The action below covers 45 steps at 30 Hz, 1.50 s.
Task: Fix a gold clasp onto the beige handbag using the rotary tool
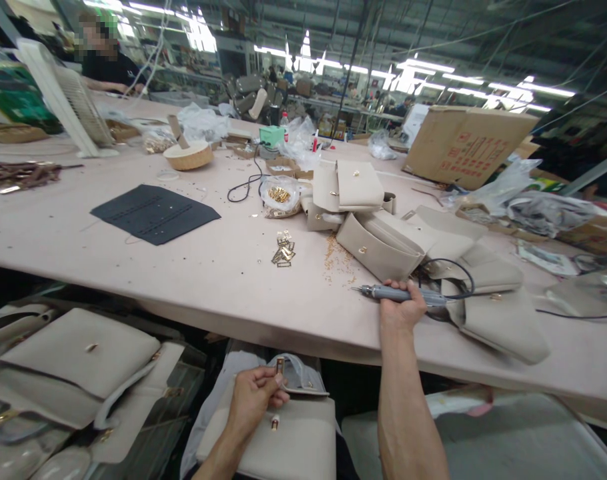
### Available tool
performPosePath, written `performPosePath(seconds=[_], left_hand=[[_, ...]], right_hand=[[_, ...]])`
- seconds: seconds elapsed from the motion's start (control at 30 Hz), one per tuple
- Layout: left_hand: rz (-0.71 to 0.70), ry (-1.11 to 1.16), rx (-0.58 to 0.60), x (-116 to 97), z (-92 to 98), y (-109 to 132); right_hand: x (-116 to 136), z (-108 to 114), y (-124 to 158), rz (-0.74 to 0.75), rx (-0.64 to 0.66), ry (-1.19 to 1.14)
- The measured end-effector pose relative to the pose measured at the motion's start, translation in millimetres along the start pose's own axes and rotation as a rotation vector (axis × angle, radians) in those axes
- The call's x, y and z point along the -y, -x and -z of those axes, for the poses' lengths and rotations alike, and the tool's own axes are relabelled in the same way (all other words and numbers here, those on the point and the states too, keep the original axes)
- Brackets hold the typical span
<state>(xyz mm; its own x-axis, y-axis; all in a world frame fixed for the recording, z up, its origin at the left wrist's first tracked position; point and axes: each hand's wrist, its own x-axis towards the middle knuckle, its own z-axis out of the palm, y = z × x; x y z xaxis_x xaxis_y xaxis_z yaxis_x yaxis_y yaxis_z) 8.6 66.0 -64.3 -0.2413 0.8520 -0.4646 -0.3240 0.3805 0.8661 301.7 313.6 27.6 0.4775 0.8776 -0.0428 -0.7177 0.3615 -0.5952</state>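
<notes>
A cream handbag [303, 433] lies on my lap, with a gold turn-lock [274, 423] on its front. Above that lock my left hand [256, 395] pinches a small gold metal plate [280, 365] near the bag's upper edge; whether the plate is fixed to the bag I cannot tell. Over the table's front edge, my right hand [406, 305] is wrapped round a grey electric screwdriver [383, 292], its bit pointing left. Spilled tiny gold screws [336, 257] lie just beyond the bit. A pile of gold metal frames [283, 251] is farther left.
Cream bags [383, 243] are heaped on the pink table [223, 280], behind and right of the screwdriver. A bag of gold fittings [279, 195] stands beside them. Left are a dark sheet [156, 213] and a tape roll [188, 157]. More bags [83, 353] are stacked low left. A person [108, 63] sits far left.
</notes>
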Motion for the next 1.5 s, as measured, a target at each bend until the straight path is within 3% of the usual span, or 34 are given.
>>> performPosePath(seconds=[0.1, 0.23, 0.4, 0.57, 0.73, 0.97, 1.2, 1.5], left_hand=[[0.008, 0.026, 0.015, -3.2, -1.7, 2.3], [-0.021, 0.026, 0.034, -8.0, -8.8, 6.6], [-0.025, 0.044, -0.026, -23.5, -28.4, 21.9], [-0.026, 0.069, -0.024, -32.0, -42.2, 30.6], [0.013, 0.043, -0.005, -29.0, -45.5, 34.1], [0.046, 0.054, 0.020, -27.2, -47.9, 35.4], [0.061, 0.041, -0.033, -21.3, -49.7, 32.4], [0.072, -0.006, -0.053, -30.7, -53.4, 36.8]], right_hand=[[8.1, -2.5, 14.5, -0.030, -0.059, -0.107], [22.2, -8.1, 47.7, -0.055, 0.019, -0.114], [33.4, -11.3, 105.1, -0.148, 0.095, -0.085], [30.2, -7.5, 156.1, -0.282, 0.175, 0.009], [20.9, -10.9, 190.1, -0.323, 0.237, 0.133], [11.1, -16.1, 212.0, -0.315, 0.328, 0.205], [7.4, -16.4, 218.2, -0.289, 0.344, 0.232], [3.4, -18.1, 221.9, -0.253, 0.382, 0.250]])
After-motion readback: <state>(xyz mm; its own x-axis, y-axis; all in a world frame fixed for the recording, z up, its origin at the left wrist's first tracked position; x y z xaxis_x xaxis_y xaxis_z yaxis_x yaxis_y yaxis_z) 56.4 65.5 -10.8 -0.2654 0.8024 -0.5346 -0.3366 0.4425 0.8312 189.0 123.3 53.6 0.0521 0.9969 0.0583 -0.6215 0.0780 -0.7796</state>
